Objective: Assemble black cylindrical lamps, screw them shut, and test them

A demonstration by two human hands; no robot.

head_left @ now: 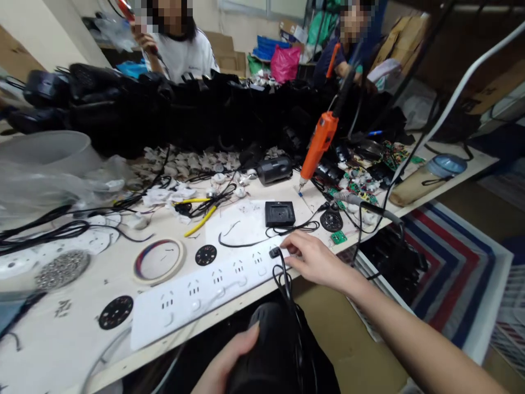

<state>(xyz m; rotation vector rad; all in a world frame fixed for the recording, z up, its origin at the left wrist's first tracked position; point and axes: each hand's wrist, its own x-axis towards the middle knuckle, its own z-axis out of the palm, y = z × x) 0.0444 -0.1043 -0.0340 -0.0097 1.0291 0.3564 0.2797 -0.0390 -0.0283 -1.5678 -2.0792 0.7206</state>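
Right hand (312, 258), curled narrowly open, against long white plastic power strip (184, 300), black plug (274, 252) just beside; lower, left hand (229, 358) gripping black cylindrical device (262, 350).

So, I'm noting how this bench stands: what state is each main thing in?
Power strip: right-end socket occupied, others empty.
Black plug: in that socket.
Yellow-handled tool: handles spread.
Orange screwdriver: tilted, bit down.
Tape roll: lying flat.
Black device: gripped by left hand.
Right hand: at the strip's end, near the plug.
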